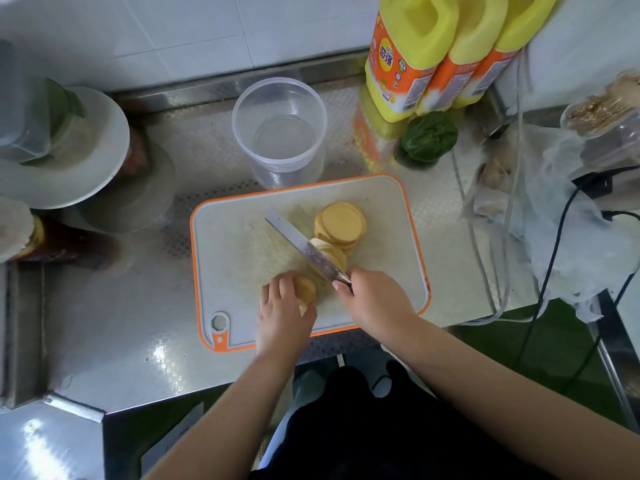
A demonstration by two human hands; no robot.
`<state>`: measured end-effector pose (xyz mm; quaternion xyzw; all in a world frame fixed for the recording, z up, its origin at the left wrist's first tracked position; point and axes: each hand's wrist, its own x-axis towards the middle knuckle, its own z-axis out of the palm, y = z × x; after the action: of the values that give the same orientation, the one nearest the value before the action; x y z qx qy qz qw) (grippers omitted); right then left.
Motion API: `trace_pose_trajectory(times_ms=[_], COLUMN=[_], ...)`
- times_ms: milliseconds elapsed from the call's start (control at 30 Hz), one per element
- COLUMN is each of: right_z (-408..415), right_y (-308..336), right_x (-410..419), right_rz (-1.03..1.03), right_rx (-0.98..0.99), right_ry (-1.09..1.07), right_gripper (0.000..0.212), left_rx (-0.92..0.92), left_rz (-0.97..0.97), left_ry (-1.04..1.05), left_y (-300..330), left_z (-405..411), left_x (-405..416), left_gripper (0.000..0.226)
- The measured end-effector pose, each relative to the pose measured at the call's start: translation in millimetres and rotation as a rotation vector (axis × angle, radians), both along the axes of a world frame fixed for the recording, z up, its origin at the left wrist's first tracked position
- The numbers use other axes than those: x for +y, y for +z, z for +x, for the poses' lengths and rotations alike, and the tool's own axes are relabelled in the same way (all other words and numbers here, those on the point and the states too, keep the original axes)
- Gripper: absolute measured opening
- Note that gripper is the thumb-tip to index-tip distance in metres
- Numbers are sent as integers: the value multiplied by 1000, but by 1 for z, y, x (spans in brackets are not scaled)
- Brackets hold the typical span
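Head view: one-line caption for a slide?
Left hand holds a potato piece on the board; right hand grips a knife beside cut slices.

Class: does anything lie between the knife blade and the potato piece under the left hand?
Nothing visible does. The knife, gripped by the right hand, sits right beside the potato piece; the cut slices lie on its other side.

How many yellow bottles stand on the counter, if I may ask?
3, in a row at the back right behind the green pepper: the left bottle, the middle bottle and the right bottle. Others may hide behind them.
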<state>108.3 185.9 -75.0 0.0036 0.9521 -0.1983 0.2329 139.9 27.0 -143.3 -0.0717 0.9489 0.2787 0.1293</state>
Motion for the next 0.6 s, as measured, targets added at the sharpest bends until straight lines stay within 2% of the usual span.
trace_pose_trajectory(times_ms=[100,233,367,433,533,600], right_z=[3,6,8,9,8,11], right_y=[-6,-13,-15,-15,-14,-18], right_x=[-4,-6,-4,-6,-10,-12], right_rz=[67,94,137,162,182,177], right_rx=[12,38,125,183,176,128], right_ry=[44,85,115,168,156,157], right_gripper=[34,32,26,22,44,47], left_rx=[17,221,615,661,648,653], left_rz=[-2,-51,-28,-11,6,24], left_ry=[169,114,-154,-218,-207,-196], left_y=[-3,-13,-26,-33,-39,-40], left_z=[5,11,14,9,7,5], left_x=[15,12,-12,-15,-12,-11], left_gripper=[60,63,25,14,18,20])
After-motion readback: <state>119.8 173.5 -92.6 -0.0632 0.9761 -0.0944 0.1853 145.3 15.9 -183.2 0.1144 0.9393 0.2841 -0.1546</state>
